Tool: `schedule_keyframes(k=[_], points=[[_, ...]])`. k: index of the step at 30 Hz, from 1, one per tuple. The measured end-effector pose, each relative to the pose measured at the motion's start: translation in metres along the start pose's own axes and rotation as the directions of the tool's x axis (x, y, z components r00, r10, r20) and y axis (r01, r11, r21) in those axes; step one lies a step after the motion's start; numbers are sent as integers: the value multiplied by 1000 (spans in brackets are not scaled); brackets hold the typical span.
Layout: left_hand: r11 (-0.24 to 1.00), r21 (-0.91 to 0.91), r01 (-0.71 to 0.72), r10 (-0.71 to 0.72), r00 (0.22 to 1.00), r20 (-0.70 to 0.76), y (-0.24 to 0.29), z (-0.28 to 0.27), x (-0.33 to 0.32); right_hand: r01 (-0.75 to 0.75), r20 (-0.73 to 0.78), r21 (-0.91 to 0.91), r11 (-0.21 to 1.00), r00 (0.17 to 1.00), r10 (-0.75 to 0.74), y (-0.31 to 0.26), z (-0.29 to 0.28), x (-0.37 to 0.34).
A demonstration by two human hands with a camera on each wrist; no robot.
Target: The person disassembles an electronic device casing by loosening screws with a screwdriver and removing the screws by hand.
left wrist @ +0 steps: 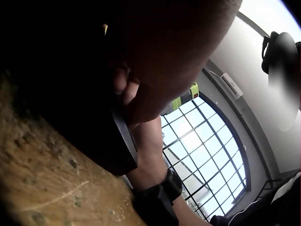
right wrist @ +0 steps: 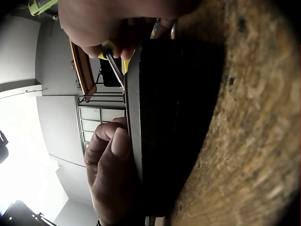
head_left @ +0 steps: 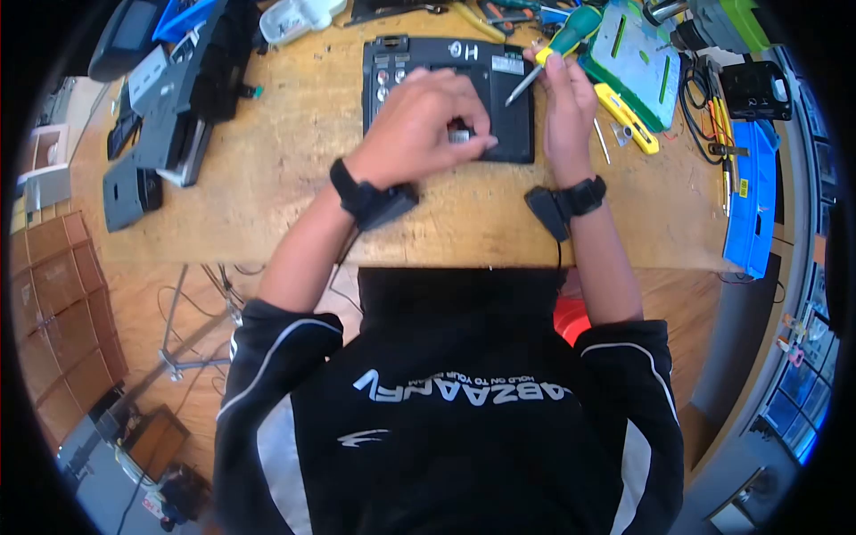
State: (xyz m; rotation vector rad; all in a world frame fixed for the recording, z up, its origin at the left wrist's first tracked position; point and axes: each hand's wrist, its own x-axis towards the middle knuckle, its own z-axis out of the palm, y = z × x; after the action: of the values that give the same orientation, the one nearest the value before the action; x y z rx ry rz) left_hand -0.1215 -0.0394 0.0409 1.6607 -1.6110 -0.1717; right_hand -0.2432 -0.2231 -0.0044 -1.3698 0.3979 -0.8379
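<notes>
A flat black electronic device point(head_left: 513, 129), with a white label and handwritten white letters, lies on the wooden bench. My left hand point(head_left: 423, 125) bends over it, fingertips down at its top face near the front edge; whether they pinch some small part I cannot tell. Beside the device's right edge, my right hand point(head_left: 568, 116) holds a screwdriver point(head_left: 524, 86) with a green and yellow handle. Its metal tip points down and left over the device. In the right wrist view, the screwdriver shaft point(right wrist: 115, 70) slants close above the device's edge point(right wrist: 135, 108).
A yellow utility knife point(head_left: 627, 119) and a green-edged plate point(head_left: 631, 58) lie to the right. Beyond them stands a blue tray point(head_left: 753, 205). Black plastic parts point(head_left: 183, 111) are piled at left, with a white container point(head_left: 296, 20) at the back.
</notes>
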Motion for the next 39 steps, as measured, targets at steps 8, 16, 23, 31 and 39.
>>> schedule_keyframes(k=[8,16,23,31,39], points=[[998,25,-61,63,995,-83,-6,14,-10,44,4,58,997,999,-44,-5,8,-26],[997,25,74,-67,971,-229,33,22,-24,87,-20,126,988,996,-86,4,6,-44],[994,51,94,-76,959,-273,35,26,-22,63,42,-4,998,997,-63,-8,10,-46],[989,55,134,-114,953,-280,35,30,-20,50,65,-37,998,997,-48,-22,13,-55],[988,11,153,-145,955,-258,31,30,-19,250,56,-12,968,967,-249,-22,31,-62]])
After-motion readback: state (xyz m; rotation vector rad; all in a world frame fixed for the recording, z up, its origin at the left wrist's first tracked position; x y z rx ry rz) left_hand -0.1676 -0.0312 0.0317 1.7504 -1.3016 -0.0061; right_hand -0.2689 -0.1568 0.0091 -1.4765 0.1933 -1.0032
